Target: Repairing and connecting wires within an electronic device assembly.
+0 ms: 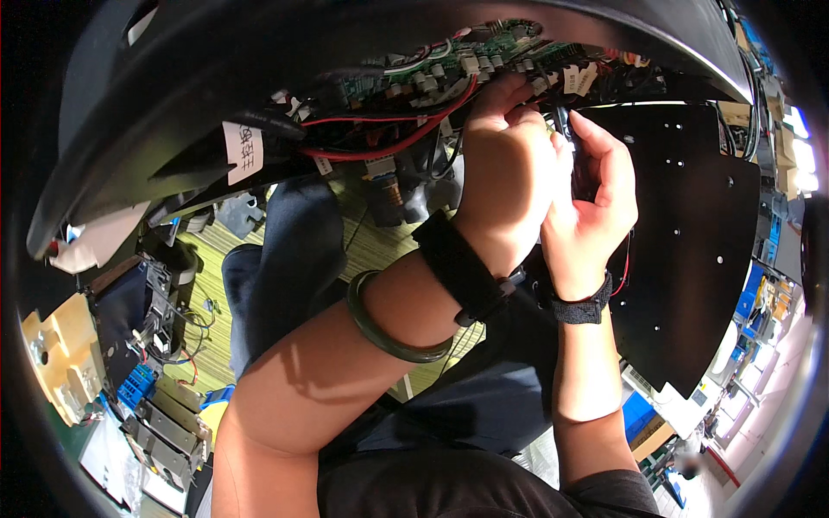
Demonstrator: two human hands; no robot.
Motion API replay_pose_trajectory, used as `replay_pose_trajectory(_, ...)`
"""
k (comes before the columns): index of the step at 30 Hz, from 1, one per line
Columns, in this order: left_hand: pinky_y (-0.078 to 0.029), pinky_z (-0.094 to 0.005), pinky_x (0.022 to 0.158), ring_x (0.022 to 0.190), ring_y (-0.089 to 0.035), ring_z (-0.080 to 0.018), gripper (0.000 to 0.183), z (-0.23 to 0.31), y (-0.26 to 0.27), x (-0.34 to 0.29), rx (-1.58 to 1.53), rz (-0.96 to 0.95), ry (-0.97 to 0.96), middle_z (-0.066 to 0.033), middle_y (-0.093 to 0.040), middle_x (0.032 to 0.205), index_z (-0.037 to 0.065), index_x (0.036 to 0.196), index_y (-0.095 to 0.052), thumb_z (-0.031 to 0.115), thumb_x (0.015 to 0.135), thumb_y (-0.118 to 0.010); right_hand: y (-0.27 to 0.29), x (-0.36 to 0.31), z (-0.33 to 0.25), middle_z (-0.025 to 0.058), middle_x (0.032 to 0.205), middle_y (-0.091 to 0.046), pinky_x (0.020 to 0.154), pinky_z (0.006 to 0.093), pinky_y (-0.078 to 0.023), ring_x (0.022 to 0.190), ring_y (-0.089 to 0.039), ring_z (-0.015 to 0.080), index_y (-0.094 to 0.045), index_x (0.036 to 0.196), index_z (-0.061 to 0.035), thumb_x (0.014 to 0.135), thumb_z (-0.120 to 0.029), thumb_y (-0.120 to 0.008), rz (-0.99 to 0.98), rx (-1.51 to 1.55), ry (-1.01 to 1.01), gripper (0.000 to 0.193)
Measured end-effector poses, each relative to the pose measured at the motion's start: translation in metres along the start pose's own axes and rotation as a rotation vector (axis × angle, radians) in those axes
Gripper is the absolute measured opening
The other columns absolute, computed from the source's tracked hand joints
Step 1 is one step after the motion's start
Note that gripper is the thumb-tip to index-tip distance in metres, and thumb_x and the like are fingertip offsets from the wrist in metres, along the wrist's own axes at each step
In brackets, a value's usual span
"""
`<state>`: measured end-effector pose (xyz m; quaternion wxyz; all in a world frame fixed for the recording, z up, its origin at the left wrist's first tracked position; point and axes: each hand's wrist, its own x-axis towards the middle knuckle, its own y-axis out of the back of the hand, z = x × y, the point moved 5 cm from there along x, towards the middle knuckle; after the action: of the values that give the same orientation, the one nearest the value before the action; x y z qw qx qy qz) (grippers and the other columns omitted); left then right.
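My left hand [509,147] reaches up to the wiring under a green circuit board [367,84], its fingers bent together. What lies in those fingertips is hidden by the back of the hand. Close beside it on the right, my right hand [600,186] is closed round a slim black object [562,121], whose kind I cannot make out. White paper tags [580,79] hang on wires just above the hands. A thick red cable [406,147] curves below the board, left of my left hand.
A curved black housing [164,95] arches over the board. On the right stands a large black panel [678,250] with small holes. My legs [298,233] are below. At lower left are a blue connector block [136,386], metal brackets [160,440] and a beige plate [65,358].
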<state>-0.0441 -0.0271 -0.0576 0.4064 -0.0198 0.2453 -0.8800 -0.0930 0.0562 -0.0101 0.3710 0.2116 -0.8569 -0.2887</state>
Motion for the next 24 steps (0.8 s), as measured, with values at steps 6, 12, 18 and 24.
replay_pose_trajectory(6,-0.048,-0.0259,0.073,0.085,-0.057,-0.0162,0.022,0.004,-0.004,-0.002,-0.242,0.027,0.139,-0.0156,-0.057,0.106,-0.007,0.105,-0.054,-0.001,0.085,-0.045,-0.001,0.000,0.003,0.0127,0.089,-0.062,0.071,0.0304,-0.050,0.079,-0.062,0.0233,-0.062,0.099,-0.0010,0.080,-0.005,-0.067,-0.015,0.006,-0.069,0.020)
replay_pose_trajectory(12,-0.047,-0.0247,0.072,0.083,-0.057,-0.0147,0.023,-0.001,-0.001,0.000,0.006,0.035,-0.237,-0.0136,-0.058,0.105,-0.006,0.106,-0.054,0.000,0.086,-0.045,-0.002,0.001,0.000,0.0135,0.090,-0.062,0.072,0.0316,-0.050,0.080,-0.062,0.0247,-0.061,0.100,-0.0005,0.081,-0.006,-0.066,-0.024,-0.034,-0.011,0.021)
replay_pose_trajectory(18,-0.046,-0.0260,0.075,0.089,-0.056,-0.0165,0.015,0.009,-0.005,-0.005,-0.233,0.060,0.167,-0.0167,-0.057,0.113,-0.006,0.089,-0.061,0.000,0.082,-0.050,-0.002,0.000,0.002,0.0143,0.090,-0.062,0.075,0.0328,-0.050,0.082,-0.062,0.0266,-0.062,0.100,0.0002,0.081,-0.007,-0.066,-0.053,-0.070,-0.028,0.020)
replay_pose_trajectory(24,-0.048,-0.0267,0.072,0.083,-0.058,-0.0168,0.021,0.007,0.001,-0.001,0.312,-0.034,-0.194,-0.0172,-0.058,0.106,-0.007,0.102,-0.054,-0.002,0.083,-0.049,-0.002,0.001,-0.001,0.0148,0.091,-0.063,0.075,0.0335,-0.050,0.083,-0.062,0.0276,-0.061,0.100,0.0005,0.082,-0.007,-0.066,-0.047,-0.075,-0.009,0.020)
